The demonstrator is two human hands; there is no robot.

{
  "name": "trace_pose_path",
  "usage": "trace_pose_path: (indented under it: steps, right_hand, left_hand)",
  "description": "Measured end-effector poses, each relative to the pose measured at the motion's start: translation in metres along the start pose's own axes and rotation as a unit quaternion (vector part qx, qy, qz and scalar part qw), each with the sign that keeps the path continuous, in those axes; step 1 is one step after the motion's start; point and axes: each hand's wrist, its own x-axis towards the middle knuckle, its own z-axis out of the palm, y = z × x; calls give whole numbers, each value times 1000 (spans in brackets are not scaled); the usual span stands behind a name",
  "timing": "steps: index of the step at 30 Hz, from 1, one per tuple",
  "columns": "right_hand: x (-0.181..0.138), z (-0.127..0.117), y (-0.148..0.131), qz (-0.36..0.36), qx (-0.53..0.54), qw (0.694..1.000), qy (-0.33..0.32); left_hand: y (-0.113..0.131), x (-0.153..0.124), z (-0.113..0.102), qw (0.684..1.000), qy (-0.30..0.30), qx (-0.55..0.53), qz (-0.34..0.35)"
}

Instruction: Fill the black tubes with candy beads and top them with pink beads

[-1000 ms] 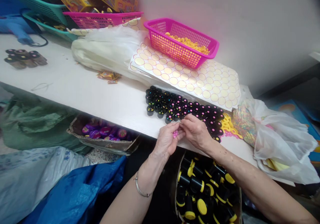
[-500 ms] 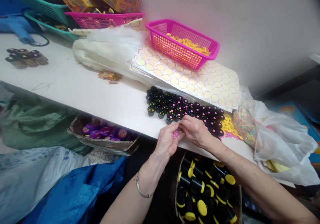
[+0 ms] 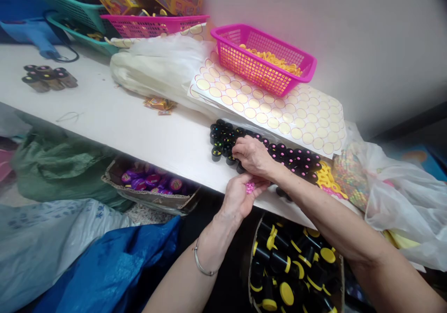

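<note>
My left hand (image 3: 237, 196) is cupped palm up at the table's front edge, with small pink beads (image 3: 249, 187) in it. Above and beyond it, my right hand (image 3: 254, 155) reaches over a block of small black cups (image 3: 216, 153), its fingertips pinched together. Whatever those fingers hold, if anything, is too small to make out. Many cups on the right show a pink dot on top; those at the left show bits of green, yellow and blue. My right hand and forearm hide part of the block. Yellow plastic pieces (image 3: 325, 175) and more pink beads lie by its right end.
A pink basket (image 3: 265, 71) of yellow pieces stands on sticker sheets (image 3: 240, 105). To the right sits a plastic bag (image 3: 352, 173) of multicoloured beads. Below the table are a box of black, yellow-capped containers (image 3: 286, 293) and a carton (image 3: 139, 194) of purple items.
My right hand has left my left hand and moved left and forward over the black cups. My left palm is more open, showing the pink beads. The view has shifted slightly.
</note>
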Motion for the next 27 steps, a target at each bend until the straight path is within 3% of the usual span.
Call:
trace_pose_path:
  steps: [27]
  right_hand:
    - [10, -2, -7, -14, -72, 995, -70]
  left_hand:
    - [3, 0, -2, 1000, -1, -5, -1]
